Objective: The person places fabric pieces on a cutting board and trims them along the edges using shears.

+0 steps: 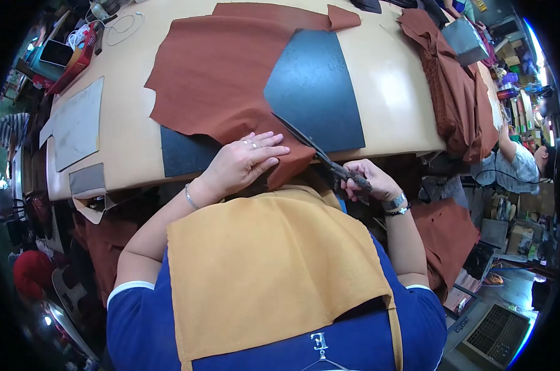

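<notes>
A large reddish-brown sheet of leather (pixel 218 68) lies partly over a black mat (pixel 320 80), and its near corner hangs over the table's front edge. My left hand (pixel 246 159) rests flat on that near part, fingers stretched out and a ring on one. In my right hand (pixel 376 182), fingers are wrapped round the handles of long dark scissors (pixel 305 137), whose grips look bound with dark wrapping. The blades point away and to the left, along the leather's right edge. How far the blades are apart is hard to make out. A tan apron (pixel 267 260) covers my front.
More brown leather (pixel 447 86) is heaped at the table's right end, beside a grey box (pixel 464 40). Grey boards (pixel 79 127) lie on the left of the table (pixel 391 80), near a red basket (pixel 76 62). Another person (pixel 509 164) is at the right.
</notes>
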The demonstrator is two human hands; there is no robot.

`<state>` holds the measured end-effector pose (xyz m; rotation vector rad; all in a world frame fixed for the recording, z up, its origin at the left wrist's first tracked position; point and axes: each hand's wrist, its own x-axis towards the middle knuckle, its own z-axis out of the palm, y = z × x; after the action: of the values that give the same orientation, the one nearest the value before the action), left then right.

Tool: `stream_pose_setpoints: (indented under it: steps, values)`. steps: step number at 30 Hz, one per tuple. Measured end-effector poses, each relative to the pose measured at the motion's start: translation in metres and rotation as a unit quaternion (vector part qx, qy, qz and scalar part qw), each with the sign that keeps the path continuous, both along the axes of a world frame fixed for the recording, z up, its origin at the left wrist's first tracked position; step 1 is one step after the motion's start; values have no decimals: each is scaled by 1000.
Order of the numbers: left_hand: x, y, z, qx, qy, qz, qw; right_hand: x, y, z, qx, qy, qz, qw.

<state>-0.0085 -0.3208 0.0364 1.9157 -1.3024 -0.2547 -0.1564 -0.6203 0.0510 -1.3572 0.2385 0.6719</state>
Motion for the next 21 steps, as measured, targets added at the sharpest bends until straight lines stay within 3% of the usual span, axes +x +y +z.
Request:
stream_pose_setpoints:
  steps: [11, 12, 14, 17, 21]
  values:
    - [6, -2, 15, 10, 34, 23, 999, -8, 6, 0, -1, 1, -27, 1000]
    - [12, -4, 17, -5, -39, 38, 998, -11, 8, -1, 3, 5, -32, 999]
    - [30, -5, 21, 43, -193, 87, 976, -14, 8, -7, 10, 12, -42, 999]
    - [43, -7, 23, 188, -215, 195, 938, -16, 10, -8, 24, 10, -49, 998]
    - [54, -7, 13, 275, -146, 183, 932, -9, 9, -10, 33, 14, -42, 999]
